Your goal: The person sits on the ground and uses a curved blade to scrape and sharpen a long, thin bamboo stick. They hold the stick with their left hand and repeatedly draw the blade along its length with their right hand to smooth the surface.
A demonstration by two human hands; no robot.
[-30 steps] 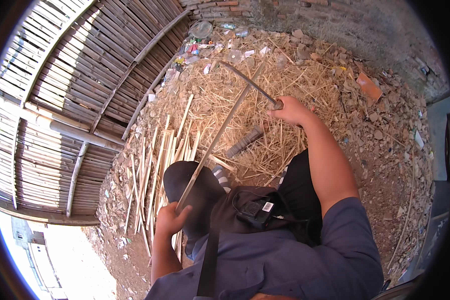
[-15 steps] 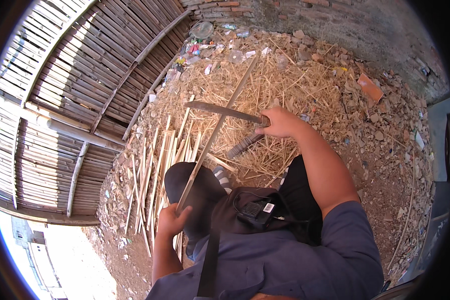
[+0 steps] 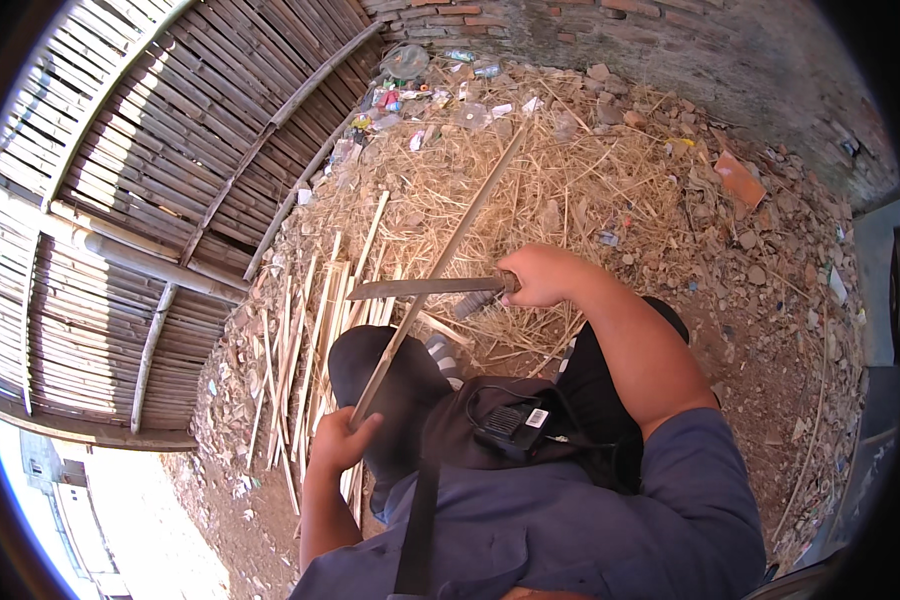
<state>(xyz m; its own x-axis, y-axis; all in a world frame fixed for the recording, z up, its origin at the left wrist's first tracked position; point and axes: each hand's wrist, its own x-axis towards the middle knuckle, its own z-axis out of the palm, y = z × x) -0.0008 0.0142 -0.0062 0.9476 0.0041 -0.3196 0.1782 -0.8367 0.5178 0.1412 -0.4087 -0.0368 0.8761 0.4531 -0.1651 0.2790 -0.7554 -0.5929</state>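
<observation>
One long, flat, tan bamboo strip (image 3: 455, 240) is gripped by its near end in your left hand (image 3: 340, 440); your right hand (image 3: 540, 276) clasps a dark metal knife (image 3: 388, 289) across it. This piece looks unfinished; pale, slender strips (image 3: 321, 322) already lie heaped beside straw-coloured shavings (image 3: 570, 175).

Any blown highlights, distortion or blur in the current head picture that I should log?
Head view: sunlit ground at lower left is blown out to white; patches of sunlight stripe the slatted wall; fisheye curvature bends its lines, with black corners; knife and strip edges remain readable.
</observation>
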